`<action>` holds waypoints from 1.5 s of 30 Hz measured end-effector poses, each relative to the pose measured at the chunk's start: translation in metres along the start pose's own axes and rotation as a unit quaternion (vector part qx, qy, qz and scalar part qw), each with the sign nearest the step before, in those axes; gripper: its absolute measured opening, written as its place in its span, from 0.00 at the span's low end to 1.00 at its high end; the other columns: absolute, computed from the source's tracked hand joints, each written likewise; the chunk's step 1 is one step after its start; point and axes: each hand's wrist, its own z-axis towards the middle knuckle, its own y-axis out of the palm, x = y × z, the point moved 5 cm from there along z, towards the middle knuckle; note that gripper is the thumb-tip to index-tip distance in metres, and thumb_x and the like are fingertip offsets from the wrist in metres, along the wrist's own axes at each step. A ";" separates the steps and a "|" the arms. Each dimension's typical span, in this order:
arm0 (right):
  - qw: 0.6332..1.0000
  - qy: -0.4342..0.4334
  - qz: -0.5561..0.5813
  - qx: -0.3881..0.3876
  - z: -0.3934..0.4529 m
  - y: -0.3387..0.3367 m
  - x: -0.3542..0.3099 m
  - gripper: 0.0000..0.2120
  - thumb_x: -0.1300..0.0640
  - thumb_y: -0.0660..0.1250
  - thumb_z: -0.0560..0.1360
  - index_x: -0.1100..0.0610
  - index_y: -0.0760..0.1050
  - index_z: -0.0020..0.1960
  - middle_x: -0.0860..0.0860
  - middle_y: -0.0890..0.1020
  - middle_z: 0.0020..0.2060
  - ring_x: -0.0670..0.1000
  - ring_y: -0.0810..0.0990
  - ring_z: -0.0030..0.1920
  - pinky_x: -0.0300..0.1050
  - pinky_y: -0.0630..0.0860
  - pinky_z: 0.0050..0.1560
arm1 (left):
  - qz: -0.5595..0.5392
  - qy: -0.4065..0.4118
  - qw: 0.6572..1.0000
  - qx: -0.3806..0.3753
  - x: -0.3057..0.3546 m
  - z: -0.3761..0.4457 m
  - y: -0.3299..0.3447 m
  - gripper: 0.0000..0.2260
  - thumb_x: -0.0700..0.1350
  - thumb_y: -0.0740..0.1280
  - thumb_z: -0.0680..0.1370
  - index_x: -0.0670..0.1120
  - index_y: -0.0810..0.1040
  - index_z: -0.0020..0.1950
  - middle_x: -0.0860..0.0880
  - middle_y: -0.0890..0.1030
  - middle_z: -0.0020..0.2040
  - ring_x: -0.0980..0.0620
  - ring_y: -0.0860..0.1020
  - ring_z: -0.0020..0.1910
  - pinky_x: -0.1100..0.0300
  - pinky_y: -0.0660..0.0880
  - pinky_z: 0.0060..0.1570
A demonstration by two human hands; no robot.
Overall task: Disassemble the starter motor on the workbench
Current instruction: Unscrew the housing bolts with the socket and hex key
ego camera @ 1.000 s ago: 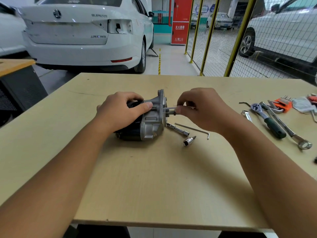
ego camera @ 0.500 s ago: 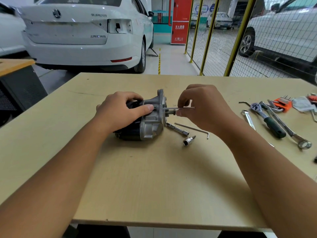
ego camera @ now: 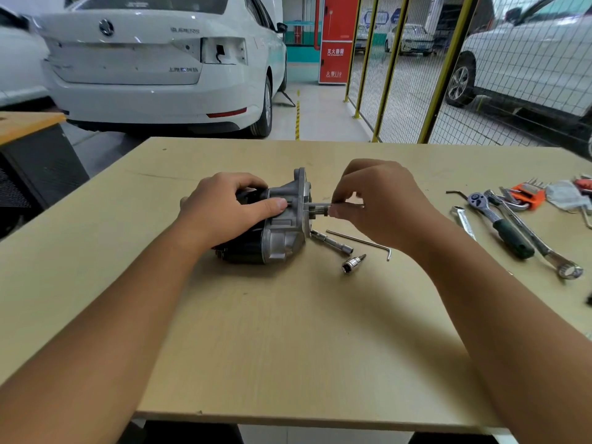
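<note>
Starter motor [ego camera: 278,225] lies on its side near centre of the workbench [ego camera: 288,347], black body to the left, silver aluminium housing and flange to the right. Left hand [ego camera: 221,213] wraps over the black body from the 9 o'clock side, fingers curled round it, thumb pressed flat along the housing. Right hand [ego camera: 381,203] at 3 o'clock of the motor, thumb and fingertips pinching a thin metal rod [ego camera: 323,205] that runs level into the flange face. Cannot tell whether the rod is a bolt or a tool bit.

Just at 4 o'clock of the motor: a socket extension [ego camera: 331,241] lying on the bench, its near end almost touching the housing. Beside that, a long hex key [ego camera: 362,241], bent end toward 4 o'clock. A small socket [ego camera: 352,263] sits at 5 o'clock, apart from both.

Well off at 3 o'clock near the bench edge: ratchet [ego camera: 499,224] with dark green grip, combination wrench [ego camera: 538,245] crossing beside it, flat spanner [ego camera: 463,221], orange hex key holder [ego camera: 528,195].

At 12 o'clock beyond the bench: white car [ego camera: 153,65], red cabinet [ego camera: 336,40], yellow-framed mesh fence [ego camera: 448,75].
</note>
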 end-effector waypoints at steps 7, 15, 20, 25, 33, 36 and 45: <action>0.998 -0.002 0.060 0.007 -0.001 0.000 0.002 0.05 0.50 0.75 0.73 0.48 0.80 0.43 0.43 0.77 0.37 0.43 0.74 0.38 0.44 0.71 0.38 | 0.011 -0.004 1.000 0.008 -0.002 0.002 0.000 0.28 0.79 0.62 0.62 0.65 0.83 0.52 0.61 0.84 0.53 0.51 0.79 0.59 0.42 0.73 0.65; 0.999 -0.006 0.042 -0.032 0.001 0.005 0.002 0.08 0.53 0.69 0.79 0.55 0.84 0.49 0.50 0.76 0.43 0.51 0.75 0.44 0.49 0.74 0.46 | 0.005 -0.006 1.000 0.005 -0.002 0.002 0.000 0.28 0.78 0.64 0.61 0.64 0.83 0.52 0.61 0.84 0.52 0.51 0.79 0.59 0.42 0.73 0.65; 1.000 0.004 -0.006 0.008 0.001 0.000 -0.001 0.04 0.48 0.75 0.73 0.48 0.84 0.44 0.43 0.78 0.42 0.52 0.76 0.46 0.57 0.75 0.51 | -0.003 -0.001 1.000 0.000 -0.002 0.001 0.000 0.29 0.78 0.66 0.59 0.64 0.83 0.52 0.60 0.84 0.52 0.51 0.80 0.59 0.42 0.73 0.66; 0.999 0.004 0.035 0.022 -0.001 -0.002 0.000 0.05 0.51 0.76 0.72 0.49 0.81 0.43 0.43 0.79 0.39 0.49 0.76 0.40 0.53 0.77 0.45 | 0.002 0.001 1.000 0.005 -0.002 0.002 0.001 0.27 0.78 0.64 0.62 0.65 0.83 0.52 0.61 0.84 0.52 0.51 0.79 0.59 0.41 0.73 0.65; 0.998 -0.007 0.050 -0.032 0.001 0.004 0.003 0.09 0.52 0.67 0.80 0.56 0.84 0.47 0.48 0.76 0.40 0.47 0.74 0.40 0.45 0.68 0.40 | 0.002 -0.003 1.000 0.008 -0.002 0.002 0.000 0.27 0.78 0.64 0.61 0.65 0.83 0.51 0.60 0.84 0.52 0.50 0.79 0.59 0.42 0.73 0.65; 0.999 -0.012 0.033 -0.024 0.001 0.004 0.001 0.08 0.53 0.69 0.78 0.56 0.85 0.47 0.48 0.76 0.40 0.51 0.75 0.41 0.51 0.75 0.44 | 0.000 -0.003 1.000 0.007 -0.002 0.002 0.001 0.28 0.78 0.65 0.60 0.64 0.84 0.52 0.60 0.84 0.52 0.50 0.80 0.59 0.41 0.73 0.65; 1.000 0.006 0.027 0.008 0.000 0.000 -0.003 0.06 0.51 0.77 0.71 0.51 0.82 0.43 0.41 0.75 0.39 0.46 0.75 0.40 0.52 0.77 0.45 | -0.009 0.003 1.000 -0.001 -0.003 0.001 0.001 0.29 0.79 0.67 0.59 0.65 0.83 0.52 0.61 0.84 0.52 0.50 0.80 0.59 0.41 0.74 0.65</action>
